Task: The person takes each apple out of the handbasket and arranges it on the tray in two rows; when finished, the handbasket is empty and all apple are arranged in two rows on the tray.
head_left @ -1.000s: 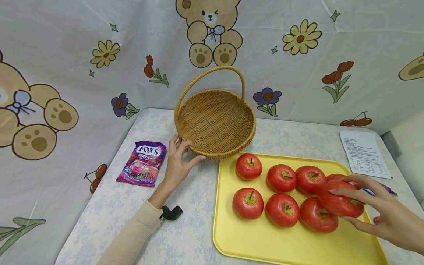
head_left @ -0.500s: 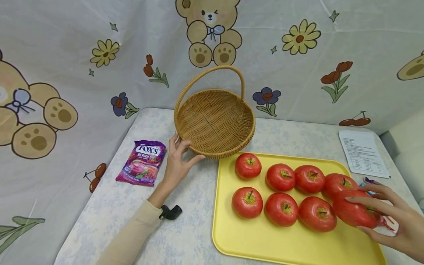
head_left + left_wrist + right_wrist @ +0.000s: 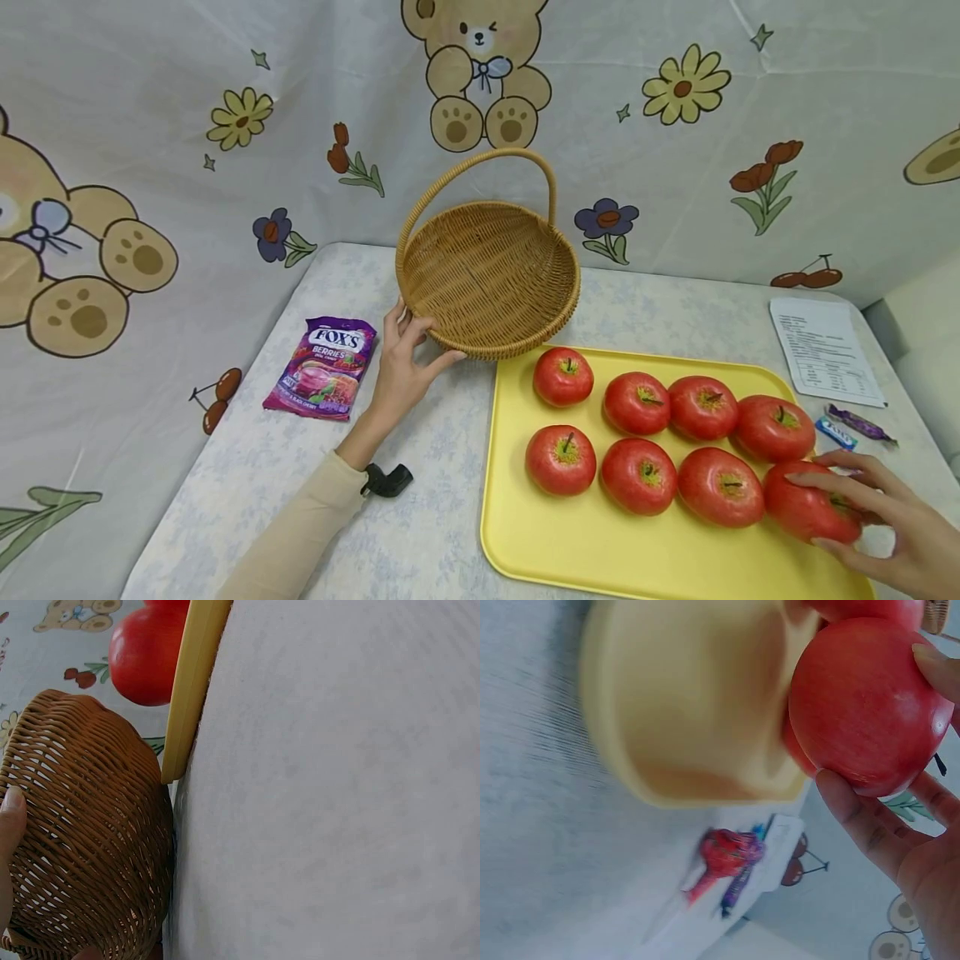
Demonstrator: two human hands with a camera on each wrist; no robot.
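On the yellow tray (image 3: pixel 585 546), several red apples stand in two rows. My right hand (image 3: pixel 896 521) grips the apple (image 3: pixel 806 504) at the right end of the front row, fingers and thumb around its sides. In the right wrist view that apple (image 3: pixel 866 709) sits at the tray's edge beside other apples. A wicker basket (image 3: pixel 558 325) with a tall handle stands behind the tray, tilted so its hollow inside faces me. My left hand (image 3: pixel 401 375) holds its front left rim, with fingers over the edge. The left wrist view shows the basket's woven outside (image 3: pixel 90 825) near the thumb.
A purple candy bag (image 3: pixel 322 368) lies left of my left hand. To the right of the tray are small wrapped candies (image 3: pixel 862 423), a lollipop (image 3: pixel 727 851) and a printed sheet (image 3: pixel 828 348). A patterned cloth (image 3: pixel 300 108) hangs behind the table.
My right hand has carried the apple to the right and down, to the end of the front row. The left hand and the basket stay put.
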